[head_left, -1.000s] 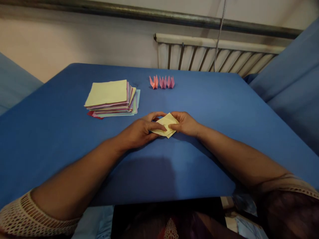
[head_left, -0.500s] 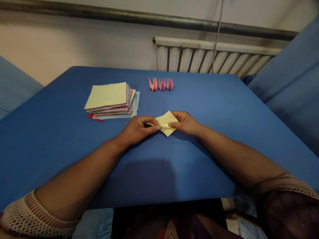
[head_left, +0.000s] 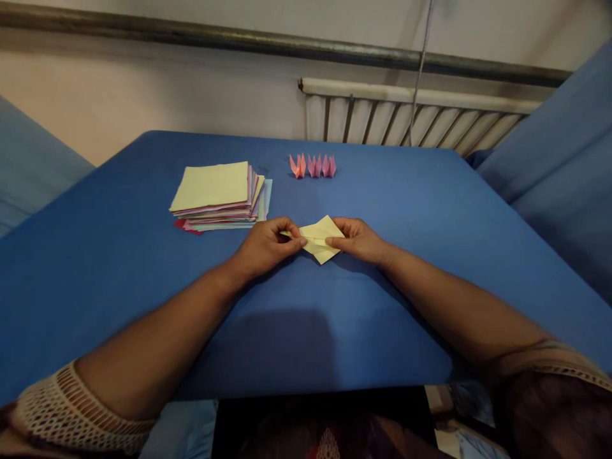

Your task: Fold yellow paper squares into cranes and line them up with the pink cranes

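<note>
Folded yellow diamond-like paper point(head_left: 319, 231) was pinched by fingers of left hand point(head_left: 268, 247) and right hand point(head_left: 361, 241), in front and right of multicoloured paper stack point(head_left: 213, 187). Fold apparently being shaped; firm creasing seemed called for.

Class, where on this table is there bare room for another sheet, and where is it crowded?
The table is bare right of the paper figures, beyond the right hand; left of the paper stack; and between the folded sheet and the near edge. It is crowded where the left hand, near the paper stack, grips the folded sheet.
</note>
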Demonstrator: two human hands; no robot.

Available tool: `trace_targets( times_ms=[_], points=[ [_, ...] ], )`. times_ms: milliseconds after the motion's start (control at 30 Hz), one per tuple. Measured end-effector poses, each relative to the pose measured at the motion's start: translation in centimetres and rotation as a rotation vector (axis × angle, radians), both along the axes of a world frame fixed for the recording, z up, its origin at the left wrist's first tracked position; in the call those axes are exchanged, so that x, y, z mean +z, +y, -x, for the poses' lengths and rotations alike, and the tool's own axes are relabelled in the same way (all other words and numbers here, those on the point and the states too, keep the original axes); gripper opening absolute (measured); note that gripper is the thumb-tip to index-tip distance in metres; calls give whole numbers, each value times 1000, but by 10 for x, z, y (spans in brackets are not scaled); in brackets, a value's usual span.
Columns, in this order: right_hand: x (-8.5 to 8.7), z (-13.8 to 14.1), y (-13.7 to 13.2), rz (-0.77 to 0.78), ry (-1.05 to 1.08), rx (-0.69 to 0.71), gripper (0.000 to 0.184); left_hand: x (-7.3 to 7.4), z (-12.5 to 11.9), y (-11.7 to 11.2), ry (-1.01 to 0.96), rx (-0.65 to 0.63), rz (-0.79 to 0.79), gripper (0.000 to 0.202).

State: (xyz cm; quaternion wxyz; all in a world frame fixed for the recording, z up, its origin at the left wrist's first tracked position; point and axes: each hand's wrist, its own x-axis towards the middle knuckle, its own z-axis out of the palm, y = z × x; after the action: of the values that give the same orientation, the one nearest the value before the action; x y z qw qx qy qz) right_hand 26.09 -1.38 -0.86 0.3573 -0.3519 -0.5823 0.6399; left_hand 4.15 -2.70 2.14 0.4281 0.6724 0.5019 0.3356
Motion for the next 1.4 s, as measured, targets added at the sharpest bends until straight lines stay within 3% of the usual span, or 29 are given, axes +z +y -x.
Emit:
trace_targets(
  times_ms=[167, 333, 600, 800, 900, 1100, 1233, 1400],
  points=[
    [1, 10, -10, -130, -85, -137, 37, -3, -4, -1, -102, 120, -13, 37],
    [-1, 13, -11, -84, -80, -166, 34, -6, -6, 0, -304, 152, 74, 60],
    [2, 12, -9, -59, -41, -194, 39, -7, -9, -4, -504, 102, 185, 38],
    [1, 10, -7, -44, -23, -207, 42, -7, -5, -1, -485, 99, 183, 43],
    [1, 5, -4, -15, -3, -193, 44, -1, -2, 0, -448, 83, 43, 53],
    [3, -5, 1, -12, 9, -71, 42, 17, 12, 2, -155, -99, -243, 25],
    [4, -8, 3, -15, -30, -19, 38, 22, 21, 6, 11, -187, -263, 25],
    [6, -10, 2, -17, -55, 27, 32, 25, 30, 11, 77, -299, -216, 23]
  ],
)
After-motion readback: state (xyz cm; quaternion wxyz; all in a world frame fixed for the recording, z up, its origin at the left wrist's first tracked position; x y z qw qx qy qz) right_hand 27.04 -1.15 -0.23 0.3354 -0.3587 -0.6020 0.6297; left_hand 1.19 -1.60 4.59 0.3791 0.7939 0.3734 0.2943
